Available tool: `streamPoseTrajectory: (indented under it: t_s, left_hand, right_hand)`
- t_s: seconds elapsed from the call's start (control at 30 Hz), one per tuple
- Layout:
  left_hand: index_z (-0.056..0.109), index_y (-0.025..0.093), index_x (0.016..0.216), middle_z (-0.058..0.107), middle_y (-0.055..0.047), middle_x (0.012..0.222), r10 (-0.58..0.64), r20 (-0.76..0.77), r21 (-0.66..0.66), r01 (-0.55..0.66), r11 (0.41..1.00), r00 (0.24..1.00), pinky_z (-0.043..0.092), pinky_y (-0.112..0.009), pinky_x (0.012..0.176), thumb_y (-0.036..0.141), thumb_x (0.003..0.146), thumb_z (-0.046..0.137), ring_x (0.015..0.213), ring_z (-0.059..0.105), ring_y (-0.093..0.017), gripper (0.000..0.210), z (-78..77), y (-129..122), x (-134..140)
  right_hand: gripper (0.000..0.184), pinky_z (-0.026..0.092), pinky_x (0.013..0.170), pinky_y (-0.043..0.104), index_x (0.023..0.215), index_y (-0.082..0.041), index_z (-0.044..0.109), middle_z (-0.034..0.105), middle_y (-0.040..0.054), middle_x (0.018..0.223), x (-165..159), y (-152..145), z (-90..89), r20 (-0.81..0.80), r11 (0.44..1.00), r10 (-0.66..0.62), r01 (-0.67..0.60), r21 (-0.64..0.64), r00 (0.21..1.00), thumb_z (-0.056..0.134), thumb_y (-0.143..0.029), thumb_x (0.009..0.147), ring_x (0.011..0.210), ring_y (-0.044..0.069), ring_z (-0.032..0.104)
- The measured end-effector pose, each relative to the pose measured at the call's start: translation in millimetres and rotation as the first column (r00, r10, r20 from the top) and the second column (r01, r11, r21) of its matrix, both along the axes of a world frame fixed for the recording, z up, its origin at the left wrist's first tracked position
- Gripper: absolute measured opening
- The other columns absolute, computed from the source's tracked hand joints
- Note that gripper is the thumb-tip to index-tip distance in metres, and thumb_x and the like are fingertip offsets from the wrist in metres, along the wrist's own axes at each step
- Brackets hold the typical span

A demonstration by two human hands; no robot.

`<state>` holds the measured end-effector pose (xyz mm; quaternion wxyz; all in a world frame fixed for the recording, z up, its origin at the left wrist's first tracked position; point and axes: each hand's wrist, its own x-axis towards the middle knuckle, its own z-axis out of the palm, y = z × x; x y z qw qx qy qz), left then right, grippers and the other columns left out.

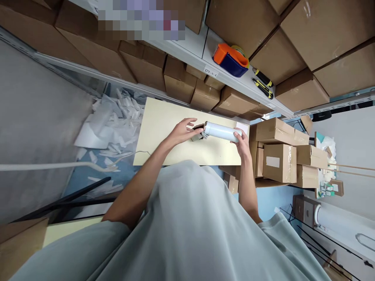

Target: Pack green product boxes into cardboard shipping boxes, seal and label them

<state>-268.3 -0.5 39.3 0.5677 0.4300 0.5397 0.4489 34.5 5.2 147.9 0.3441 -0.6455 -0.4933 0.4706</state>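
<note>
The bench (164, 113) extends below the white tube (221, 131), which spans both hands: at the tube's left end, the left hand (184, 130), fingers loosely parted, contact unclear; at its right end, the grasping right hand (241, 143).

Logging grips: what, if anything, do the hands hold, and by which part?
The right hand holds the white cylinder by its right end; left hand: contact unclear.

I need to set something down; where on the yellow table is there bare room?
Bare tabletop lies between the left hand and the left edge, except a thin cable near the front corner. Another patch: between the light-blue cylinder and the shirt. Crowded: around the dark object beside that hand, and by the right hand and white sheet.
</note>
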Motion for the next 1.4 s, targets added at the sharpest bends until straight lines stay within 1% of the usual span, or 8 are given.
streamPoseTrajectory:
  t_s: [0.13, 0.33, 0.5, 0.9, 1.03, 1.2, 1.3, 1.4]
  left_hand:
    - [0.078, 0.023, 0.127, 0.076, -0.014, 0.143, 0.063, -0.158, 0.071, -0.052, 0.996, 0.985, 0.064, -0.042, 0.098, 0.044, 0.089, 0.08, 0.112, 0.078, -0.03, 0.044, -19.3, -3, 8]
    - [0.076, 0.026, 0.103, 0.084, -0.008, 0.109, 0.078, -0.295, 0.15, -0.034, 0.988, 0.952, 0.059, -0.042, 0.097, 0.024, 0.094, 0.065, 0.1, 0.079, -0.029, 0.014, -26.9, -4, 16]
    - [0.082, 0.026, 0.1, 0.085, -0.01, 0.121, 0.081, -0.377, 0.208, -0.001, 0.978, 0.923, 0.056, -0.043, 0.108, 0.022, 0.097, 0.054, 0.115, 0.078, -0.032, 0.028, -27.3, -2, 18]
    - [0.085, 0.024, 0.108, 0.086, -0.011, 0.123, 0.079, -0.318, 0.12, -0.042, 0.992, 0.945, 0.059, -0.045, 0.104, 0.024, 0.094, 0.06, 0.103, 0.08, -0.031, 0.029, -31.5, 4, 23]
    - [0.083, 0.023, 0.111, 0.081, -0.014, 0.134, 0.119, -0.24, 0.135, -0.089, 0.987, 0.963, 0.062, -0.045, 0.105, 0.026, 0.093, 0.062, 0.12, 0.077, -0.031, 0.028, -20.8, -1, 21]
    - [0.078, 0.022, 0.124, 0.078, -0.015, 0.142, 0.225, -0.036, 0.081, -0.221, 0.972, 0.974, 0.062, -0.046, 0.11, 0.046, 0.091, 0.077, 0.131, 0.073, -0.031, 0.041, 9.5, -12, 32]
    - [0.078, 0.018, 0.123, 0.084, -0.018, 0.129, 0.071, 0.288, -0.043, -0.062, 0.997, 0.955, 0.061, -0.048, 0.112, 0.062, 0.075, 0.095, 0.124, 0.077, -0.034, 0.067, 26.8, -18, 44]
    - [0.082, 0.018, 0.112, 0.085, -0.016, 0.119, -0.063, 0.501, -0.071, 0.114, 0.991, 0.863, 0.062, -0.048, 0.11, 0.069, 0.067, 0.1, 0.12, 0.078, -0.036, 0.07, 35.7, -24, 51]
  right_hand:
    - [0.057, 0.071, 0.079, 0.031, 0.121, -0.028, 0.068, 0.071, 0.0083, 0.132, 6, -4, 12.5, 0.053, 1.0, 0.012, -0.012, 0.002, 0.999, 0.079, -0.069, 0.084, 0.113, 0.024, 0.071]
    - [0.056, 0.071, 0.077, 0.031, 0.121, -0.028, 0.069, 0.07, 0.0059, 0.121, -2, 1, 24.2, 0.081, 0.996, 0.091, -0.093, 0.017, 0.993, 0.085, -0.065, 0.082, 0.107, 0.023, 0.07]
    - [0.052, 0.07, 0.072, 0.028, 0.119, -0.028, 0.071, 0.069, 0.0038, 0.11, -13, 9, 24.1, 0.124, 0.99, 0.127, -0.132, 0.038, 0.984, 0.089, -0.061, 0.082, 0.105, 0.023, 0.068]
    - [0.057, 0.07, 0.07, 0.025, 0.117, -0.027, 0.068, 0.069, 0.003, 0.109, -10, 10, 9.6, 0.118, 0.996, 0.09, -0.093, 0.016, 0.989, 0.093, -0.06, 0.077, 0.103, 0.022, 0.068]
    - [0.057, 0.073, 0.075, 0.029, 0.116, -0.028, 0.066, 0.07, 0.004, 0.116, -9, 3, 4.7, 0.046, 0.999, 0.028, -0.029, 0.024, 0.999, 0.093, -0.06, 0.077, 0.11, 0.023, 0.07]
    - [0.061, 0.076, 0.091, 0.041, 0.113, -0.027, 0.063, 0.076, 0.0074, 0.125, -30, -14, -16.2, -0.37, 0.978, -0.169, 0.109, -0.177, 0.914, 0.096, -0.061, 0.076, 0.116, 0.029, 0.079]
    - [0.06, 0.075, 0.098, 0.048, 0.119, -0.026, 0.064, 0.082, 0.0088, 0.118, -51, -28, -31.2, -0.549, 0.947, -0.214, 0.034, -0.319, 0.808, 0.091, -0.066, 0.083, 0.112, 0.031, 0.082]
    - [0.061, 0.074, 0.102, 0.052, 0.123, -0.026, 0.065, 0.085, 0.0075, 0.111, -68, -42, -43.4, -0.608, 0.921, -0.223, -0.04, -0.388, 0.762, 0.083, -0.074, 0.089, 0.107, 0.031, 0.083]
